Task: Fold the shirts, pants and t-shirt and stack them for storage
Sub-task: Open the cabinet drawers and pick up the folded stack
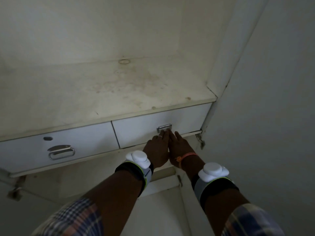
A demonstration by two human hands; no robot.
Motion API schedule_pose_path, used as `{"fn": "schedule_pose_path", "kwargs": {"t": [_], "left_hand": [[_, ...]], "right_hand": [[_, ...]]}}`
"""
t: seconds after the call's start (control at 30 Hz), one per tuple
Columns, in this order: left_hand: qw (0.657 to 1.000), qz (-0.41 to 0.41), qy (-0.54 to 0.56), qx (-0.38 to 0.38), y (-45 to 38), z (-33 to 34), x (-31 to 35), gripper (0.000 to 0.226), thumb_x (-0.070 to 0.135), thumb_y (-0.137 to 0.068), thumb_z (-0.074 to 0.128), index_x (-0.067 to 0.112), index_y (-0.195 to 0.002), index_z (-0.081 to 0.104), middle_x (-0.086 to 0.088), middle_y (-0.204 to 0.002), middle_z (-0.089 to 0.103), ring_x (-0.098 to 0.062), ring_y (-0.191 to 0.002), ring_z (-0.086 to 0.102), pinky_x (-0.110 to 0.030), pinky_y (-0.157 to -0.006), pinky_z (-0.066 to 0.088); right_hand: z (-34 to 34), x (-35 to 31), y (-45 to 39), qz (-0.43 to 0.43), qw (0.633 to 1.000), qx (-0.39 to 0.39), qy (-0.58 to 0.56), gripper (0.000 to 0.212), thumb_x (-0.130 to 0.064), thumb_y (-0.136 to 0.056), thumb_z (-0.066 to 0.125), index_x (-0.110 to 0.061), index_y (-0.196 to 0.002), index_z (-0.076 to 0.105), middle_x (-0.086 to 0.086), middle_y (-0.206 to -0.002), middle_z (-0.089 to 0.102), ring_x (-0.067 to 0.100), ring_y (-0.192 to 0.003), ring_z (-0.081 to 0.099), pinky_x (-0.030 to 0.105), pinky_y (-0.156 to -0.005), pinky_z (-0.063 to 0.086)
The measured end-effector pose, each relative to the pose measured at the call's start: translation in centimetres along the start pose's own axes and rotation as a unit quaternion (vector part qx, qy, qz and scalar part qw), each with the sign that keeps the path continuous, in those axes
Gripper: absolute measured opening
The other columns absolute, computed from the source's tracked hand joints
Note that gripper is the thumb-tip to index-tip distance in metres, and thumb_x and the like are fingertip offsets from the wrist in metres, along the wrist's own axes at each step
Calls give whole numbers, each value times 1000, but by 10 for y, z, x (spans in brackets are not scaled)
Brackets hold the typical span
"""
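Two drawers sit side by side under one stained shelf (102,92). The left drawer (56,147) carries one keyhole (47,138) and, below it, one hanging metal pull (61,152). The right drawer (160,126), my landmark, carries one chrome handle (164,128) near its middle, its long axis running along the drawer front.

Just below that handle my two hands meet, edges touching. My left hand (157,149), with one ring on a finger, reaches up with straight fingers; the tips are at the handle's lower edge, and I cannot tell whether they hook it. My right hand (180,147), with one orange thread at the wrist, lies with fingers extended and relaxed against the drawer front, grasping nothing.

Two white wrist sensors, (139,158) and (214,171), sit below the landmark, one per forearm. None of the shirts, pants or t-shirt is in view.
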State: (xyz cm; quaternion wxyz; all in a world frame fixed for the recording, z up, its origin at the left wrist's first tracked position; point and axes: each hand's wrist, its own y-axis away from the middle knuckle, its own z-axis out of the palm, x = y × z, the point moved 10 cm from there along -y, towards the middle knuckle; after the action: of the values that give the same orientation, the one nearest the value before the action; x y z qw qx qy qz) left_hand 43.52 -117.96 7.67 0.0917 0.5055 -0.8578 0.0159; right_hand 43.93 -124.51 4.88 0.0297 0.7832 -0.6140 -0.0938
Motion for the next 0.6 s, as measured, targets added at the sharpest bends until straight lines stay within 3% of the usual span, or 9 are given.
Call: {"fn": "schedule_pose_path", "kwargs": {"t": [0.1,0.17,0.23,0.3,0.43,0.6], "left_hand": [[999,6,-33,2,1,9,-6,91,14,-95,57,4,-164,-1,-22,-170,16,-38,-139,43,-46,-109,43],[999,-2,-32,37,5,11,-8,87,15,-93,58,2,-164,8,-23,-167,23,-39,-135,47,-46,-105,45],[996,-23,-26,84,3,9,-9,81,19,-90,63,1,-160,28,-23,-156,43,-39,-121,58,-47,-94,52],[992,-42,-45,111,-1,3,-9,75,21,-85,69,0,-152,42,-20,-138,59,-36,-106,63,-45,-82,55],[988,-63,-34,133,-2,-13,-7,76,21,-79,76,-1,-146,46,-13,-119,69,-33,-94,64,-42,-73,55],[988,-58,-43,133,5,-12,3,69,12,-69,82,2,-131,53,-11,-95,72,-31,-78,66,-39,-63,54]], "right_hand": [[10,1,-3,-5,1000,1,7,96,-27,-99,58,-15,-160,-15,4,-168,-22,34,-155,1,47,-121,26],[14,-3,-3,8,1000,13,-12,100,-21,-93,63,-12,-161,-9,8,-169,-18,37,-146,22,47,-116,33],[5,-7,-8,-2,997,76,-12,99,-22,-82,71,-3,-160,12,20,-166,15,40,-123,50,47,-101,47],[-3,-8,-15,-15,993,112,15,96,-30,-71,78,-3,-150,31,24,-147,48,38,-99,64,44,-84,56],[-23,-8,-16,-30,984,165,58,80,-34,-78,70,-6,-147,39,20,-136,56,37,-91,62,44,-76,53],[-26,-9,-5,-13,983,180,41,78,-25,-55,88,-6,-126,62,18,-120,64,35,-79,64,42,-64,54]]}}
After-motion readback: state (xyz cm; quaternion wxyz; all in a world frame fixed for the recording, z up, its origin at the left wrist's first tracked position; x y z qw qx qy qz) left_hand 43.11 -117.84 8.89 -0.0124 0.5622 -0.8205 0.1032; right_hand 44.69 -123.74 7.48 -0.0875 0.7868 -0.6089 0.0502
